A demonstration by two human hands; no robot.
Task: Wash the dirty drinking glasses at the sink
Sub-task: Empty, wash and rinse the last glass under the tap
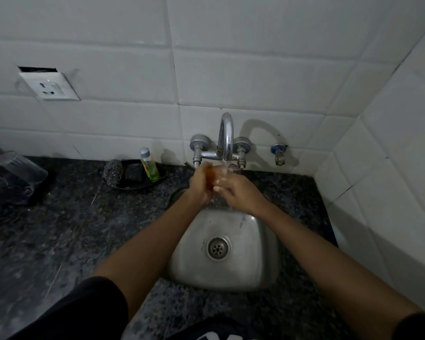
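Observation:
Both hands meet under the running tap [226, 138], above the back rim of the steel sink [255, 271]. A clear drinking glass [216, 198] is held between them and is hard to make out, since only its lower part and a wet glint show. My left hand [201, 184] wraps its left side. My right hand [237, 191] closes on it from the right, its fingers up at the water stream. Two more clear glasses [19, 168] lie at the far left of the dark counter.
A black soap tray [133, 179] behind the sink holds a steel scrubber [112, 171] and a small bottle of green liquid [149, 165]. A wall socket [50, 87] hangs at upper left. The tiled side wall [378, 182] stands close on the right.

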